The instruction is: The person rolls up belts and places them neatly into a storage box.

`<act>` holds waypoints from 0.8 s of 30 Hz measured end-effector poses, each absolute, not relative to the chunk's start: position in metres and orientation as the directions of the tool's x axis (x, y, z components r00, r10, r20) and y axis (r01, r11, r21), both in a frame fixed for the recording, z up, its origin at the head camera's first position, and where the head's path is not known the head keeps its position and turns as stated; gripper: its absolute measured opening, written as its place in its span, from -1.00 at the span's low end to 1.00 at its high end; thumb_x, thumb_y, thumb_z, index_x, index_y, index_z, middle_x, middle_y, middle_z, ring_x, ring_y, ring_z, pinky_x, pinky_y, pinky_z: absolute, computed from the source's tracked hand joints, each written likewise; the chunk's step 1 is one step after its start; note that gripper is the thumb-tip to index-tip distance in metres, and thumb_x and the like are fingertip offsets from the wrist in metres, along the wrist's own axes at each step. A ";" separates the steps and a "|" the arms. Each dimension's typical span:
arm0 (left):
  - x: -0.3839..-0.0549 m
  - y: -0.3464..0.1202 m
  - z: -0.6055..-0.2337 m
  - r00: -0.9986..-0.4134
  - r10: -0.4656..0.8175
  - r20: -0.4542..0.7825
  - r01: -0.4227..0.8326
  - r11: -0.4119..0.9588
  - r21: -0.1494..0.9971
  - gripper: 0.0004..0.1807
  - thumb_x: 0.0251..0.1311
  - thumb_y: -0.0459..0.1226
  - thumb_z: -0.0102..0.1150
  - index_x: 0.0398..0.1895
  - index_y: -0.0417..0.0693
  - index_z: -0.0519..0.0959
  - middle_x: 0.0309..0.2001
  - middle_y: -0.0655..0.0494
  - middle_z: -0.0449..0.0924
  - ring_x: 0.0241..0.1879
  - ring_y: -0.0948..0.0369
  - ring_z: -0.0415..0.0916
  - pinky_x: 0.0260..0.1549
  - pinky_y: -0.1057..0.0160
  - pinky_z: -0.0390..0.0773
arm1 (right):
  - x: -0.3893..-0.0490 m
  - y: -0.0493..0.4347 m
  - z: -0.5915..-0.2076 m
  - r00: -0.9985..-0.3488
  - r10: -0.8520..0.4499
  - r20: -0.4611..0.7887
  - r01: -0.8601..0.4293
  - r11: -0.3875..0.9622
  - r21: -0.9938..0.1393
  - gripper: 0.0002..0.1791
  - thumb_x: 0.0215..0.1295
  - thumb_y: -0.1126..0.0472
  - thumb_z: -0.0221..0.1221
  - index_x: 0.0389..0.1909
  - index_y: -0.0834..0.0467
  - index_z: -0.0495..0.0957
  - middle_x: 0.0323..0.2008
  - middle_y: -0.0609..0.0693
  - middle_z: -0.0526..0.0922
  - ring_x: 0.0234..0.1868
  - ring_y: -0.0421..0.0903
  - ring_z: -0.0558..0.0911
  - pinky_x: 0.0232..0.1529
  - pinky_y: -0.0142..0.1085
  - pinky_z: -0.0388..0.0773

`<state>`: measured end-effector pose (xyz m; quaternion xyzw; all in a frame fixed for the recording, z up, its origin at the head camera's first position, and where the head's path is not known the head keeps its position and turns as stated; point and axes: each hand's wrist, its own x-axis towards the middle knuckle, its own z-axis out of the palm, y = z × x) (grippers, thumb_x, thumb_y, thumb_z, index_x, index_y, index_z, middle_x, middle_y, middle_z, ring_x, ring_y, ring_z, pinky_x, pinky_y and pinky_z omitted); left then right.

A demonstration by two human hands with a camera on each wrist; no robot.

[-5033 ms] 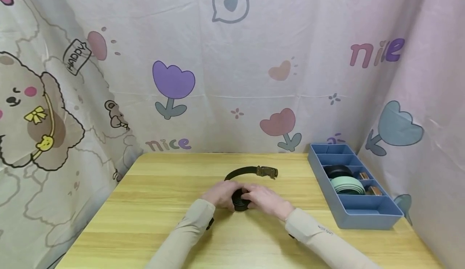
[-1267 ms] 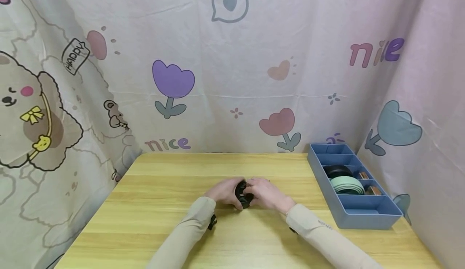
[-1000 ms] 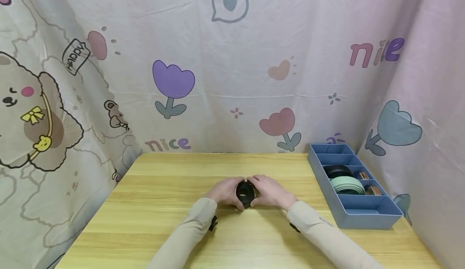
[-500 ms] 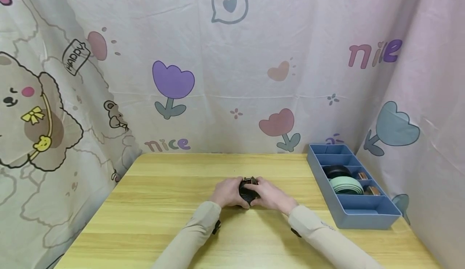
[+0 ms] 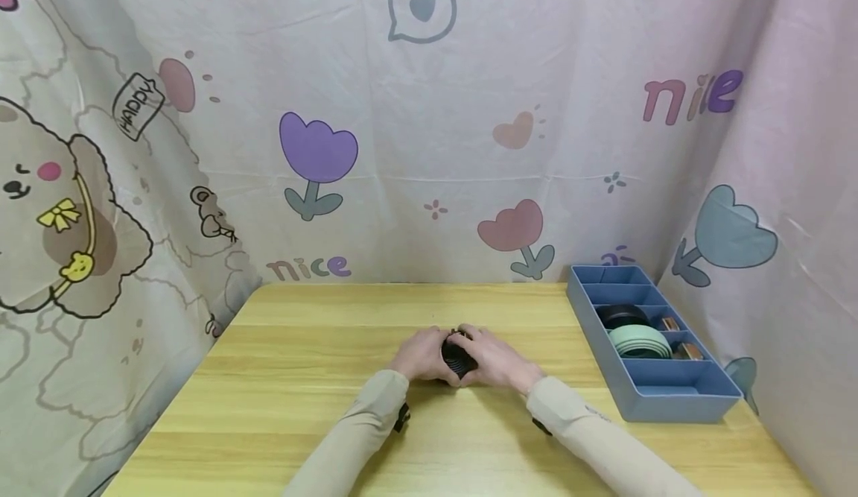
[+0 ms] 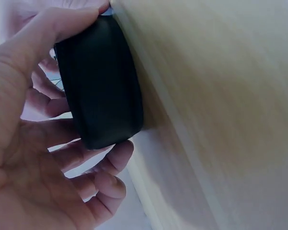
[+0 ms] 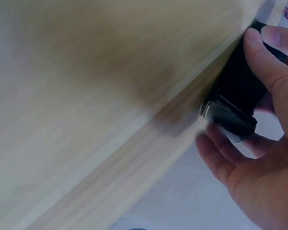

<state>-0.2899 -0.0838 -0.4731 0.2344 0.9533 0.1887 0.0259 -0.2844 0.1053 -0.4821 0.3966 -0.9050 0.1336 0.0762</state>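
A black belt (image 5: 459,359), wound into a tight coil, stands at the middle of the table between both hands. My left hand (image 5: 421,354) grips its left side; in the left wrist view the thumb lies along one edge of the coil (image 6: 101,86) and fingertips curl at the other. From the right, my right hand (image 5: 497,361) holds the coil, its thumb across the upper part in the head view. The right wrist view shows the belt's dark metal buckle (image 7: 230,117) lying against the outer side of the coil, close to the fingers.
A blue divided box (image 5: 677,410) stands at the right of the wooden table (image 5: 322,318). In its compartments lie a coiled black belt (image 5: 623,315), a coiled mint-green belt (image 5: 640,342) and brownish buckles (image 5: 689,352). A printed curtain (image 5: 415,236) hangs behind and at both sides.
Five seconds ago the buckle end lay stretched out behind the coil; it is now wound in. The coil has shifted slightly right, and the right fingers have moved around its rim.
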 end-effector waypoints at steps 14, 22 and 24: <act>-0.289 -0.083 -0.471 -0.916 0.400 0.010 0.336 0.755 0.563 -0.43 -0.42 0.17 0.56 -0.34 0.11 0.56 -0.41 0.28 0.55 -0.43 0.29 0.44 -0.39 0.30 0.44 | -0.286 0.120 -0.479 -0.662 -0.736 0.142 -0.744 0.623 -0.241 -0.48 0.10 -0.14 0.37 0.04 -0.01 0.56 0.36 0.32 0.28 0.25 0.21 0.47 0.21 0.02 0.46; -0.286 -0.068 -0.465 -0.894 0.448 0.019 0.345 0.661 0.666 -0.27 -0.21 0.26 0.45 0.01 0.07 0.59 -0.13 0.20 0.63 -0.23 0.28 0.50 -0.19 0.25 0.49 | -0.284 0.146 -0.451 -0.703 -0.711 0.019 -0.684 0.670 -0.288 -0.45 0.18 -0.13 0.32 0.13 0.02 0.52 0.27 0.24 0.38 0.17 0.12 0.52 0.17 0.01 0.46; -0.284 -0.063 -0.464 -0.885 0.464 0.038 0.358 0.627 0.692 -0.21 -0.10 0.28 0.37 0.15 0.05 0.54 -0.01 0.17 0.62 -0.16 0.28 0.50 -0.14 0.24 0.49 | -0.283 0.153 -0.439 -0.719 -0.695 -0.009 -0.662 0.689 -0.294 -0.47 0.19 -0.14 0.31 0.11 0.02 0.53 0.21 0.20 0.44 0.11 0.08 0.54 0.12 0.00 0.48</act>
